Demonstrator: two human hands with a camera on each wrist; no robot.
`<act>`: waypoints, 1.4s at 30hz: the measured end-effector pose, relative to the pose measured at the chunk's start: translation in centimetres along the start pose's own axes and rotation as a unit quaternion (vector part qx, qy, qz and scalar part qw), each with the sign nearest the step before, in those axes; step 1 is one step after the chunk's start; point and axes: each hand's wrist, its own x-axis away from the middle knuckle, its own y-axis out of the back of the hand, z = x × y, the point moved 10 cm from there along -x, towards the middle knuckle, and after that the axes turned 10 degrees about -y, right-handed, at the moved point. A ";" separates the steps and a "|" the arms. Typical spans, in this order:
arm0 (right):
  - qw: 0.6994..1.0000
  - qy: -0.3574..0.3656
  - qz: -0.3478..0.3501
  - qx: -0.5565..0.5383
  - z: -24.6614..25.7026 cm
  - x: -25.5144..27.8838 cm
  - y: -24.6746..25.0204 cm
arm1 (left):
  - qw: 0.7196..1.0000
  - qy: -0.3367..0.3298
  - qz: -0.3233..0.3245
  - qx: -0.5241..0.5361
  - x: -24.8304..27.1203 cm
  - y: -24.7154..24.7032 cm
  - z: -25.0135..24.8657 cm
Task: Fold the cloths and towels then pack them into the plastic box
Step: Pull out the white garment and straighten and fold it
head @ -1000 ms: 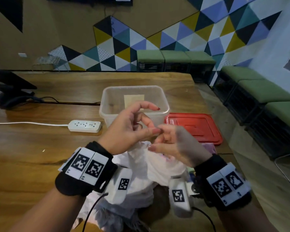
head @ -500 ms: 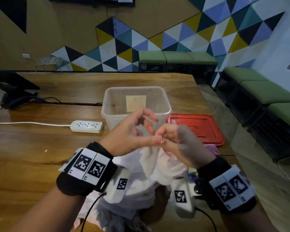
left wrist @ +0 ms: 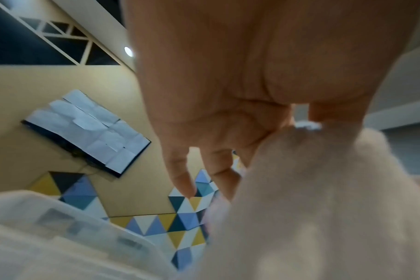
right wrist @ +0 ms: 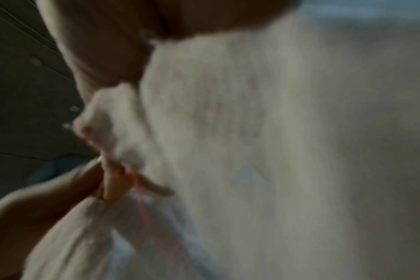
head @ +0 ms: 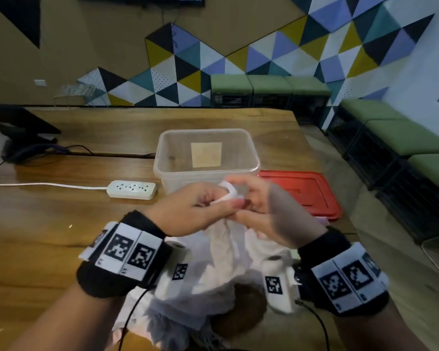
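Both hands — left hand (head: pixel 198 211) and right hand (head: pixel 271 211) — pinch one white cloth (head: pixel 228 252) in a closed grip, lifted over the surface (head: pixel 48 236) just near of the empty plastic box (head: pixel 205 171).

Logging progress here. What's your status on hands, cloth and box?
Left hand and right hand both pinch white cloth, lifted, unfolded. Plastic box open, no cloth inside. Red lid beside it, nothing blocking.
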 end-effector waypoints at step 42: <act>0.900 -0.004 -0.434 -0.035 -0.9 3.0 11.9 | 0.976 0.056 -0.179 -0.110 3.7 9.8 0.7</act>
